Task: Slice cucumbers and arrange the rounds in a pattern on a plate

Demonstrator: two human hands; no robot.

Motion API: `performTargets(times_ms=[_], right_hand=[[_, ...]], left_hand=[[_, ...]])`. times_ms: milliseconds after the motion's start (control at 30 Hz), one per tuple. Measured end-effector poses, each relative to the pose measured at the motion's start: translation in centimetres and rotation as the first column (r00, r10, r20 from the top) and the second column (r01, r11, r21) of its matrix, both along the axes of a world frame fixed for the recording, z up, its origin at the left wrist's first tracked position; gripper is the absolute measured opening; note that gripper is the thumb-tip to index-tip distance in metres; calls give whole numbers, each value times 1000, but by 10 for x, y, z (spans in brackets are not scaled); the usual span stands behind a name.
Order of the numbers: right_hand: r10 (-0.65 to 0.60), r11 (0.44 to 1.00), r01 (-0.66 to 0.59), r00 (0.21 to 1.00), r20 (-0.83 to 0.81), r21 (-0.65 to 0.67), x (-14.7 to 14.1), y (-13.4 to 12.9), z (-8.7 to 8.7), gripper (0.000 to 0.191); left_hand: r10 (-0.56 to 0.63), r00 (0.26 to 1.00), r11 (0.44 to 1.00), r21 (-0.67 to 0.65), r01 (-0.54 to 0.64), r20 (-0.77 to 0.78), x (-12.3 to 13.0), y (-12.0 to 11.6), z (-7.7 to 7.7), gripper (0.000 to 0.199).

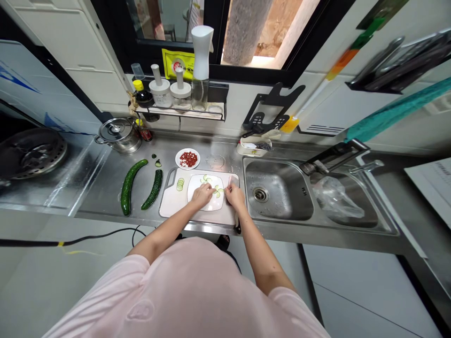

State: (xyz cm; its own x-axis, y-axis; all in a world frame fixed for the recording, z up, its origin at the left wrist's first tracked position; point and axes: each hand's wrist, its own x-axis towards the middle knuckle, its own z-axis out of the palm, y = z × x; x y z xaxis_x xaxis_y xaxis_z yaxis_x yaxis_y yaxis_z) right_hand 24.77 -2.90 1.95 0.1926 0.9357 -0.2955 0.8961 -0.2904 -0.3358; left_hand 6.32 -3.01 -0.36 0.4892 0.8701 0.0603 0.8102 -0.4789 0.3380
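Observation:
A white squarish plate (197, 183) lies on the white cutting board (172, 202), with thin cucumber slices (206, 179) fanned at its far side and more near its right side. My left hand (202, 195) is over the plate, fingertips pinched beside the right-hand slices. At the plate's right edge, my right hand (234, 195) has its thumb and fingers pinched together. Whatever either pinch holds is too small to make out. Under my right hand lies a knife (238, 226), mostly covered. A short stack of cucumber slices (180, 184) rests on the board's left part.
Left of the board lie a whole cucumber (131, 187), a cut cucumber (152, 190) and small end pieces (158, 163). Behind stands a plate of red bits (188, 159). A steel pot (120, 134) is at back left; a sink (278, 192) is to the right.

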Motion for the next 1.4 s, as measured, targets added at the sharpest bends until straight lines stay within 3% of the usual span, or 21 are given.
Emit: performTargets(times_ms=[233,667,900,1400], right_hand=[[0,1000,-1,1000,-29,-12,-3,0,-8,25],[29,999,-29,1000,-5,-28,-7,0,-3,26],[10,1000,-9,999,-49,5,0,-2,-4,28],[45,999,-45,999,-23,-15,-3,-2,-6,27]], left_hand=[[-87,996,996,-8,87,-36,1,-1,-2,34],[-95,996,995,-10,94,-4,-1,-1,-1,34],[-29,999,999,-35,30,20,-2,-2,1,38],[-99,992,995,-14,99,-72,0,2,2,36]])
